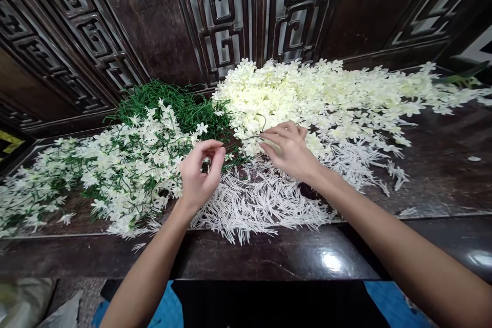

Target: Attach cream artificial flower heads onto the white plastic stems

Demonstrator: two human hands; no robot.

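Observation:
My left hand (200,171) is curled in a pinch over the dark wooden platform (269,256), thumb and forefinger closed on something small that I cannot make out, beside the finished green stems with white flowers (126,169). My right hand (290,148) pinches a thin green wire stem (249,137) at the edge of the big heap of loose cream flowers (323,97). Between and below both hands lies a spread of white plastic sprigs (261,200).
A bunch of bare green stems (180,105) lies at the back against the carved dark wooden panels (223,20). A single loose petal (474,158) rests at the right. Blue fabric (169,312) shows below the platform's front edge.

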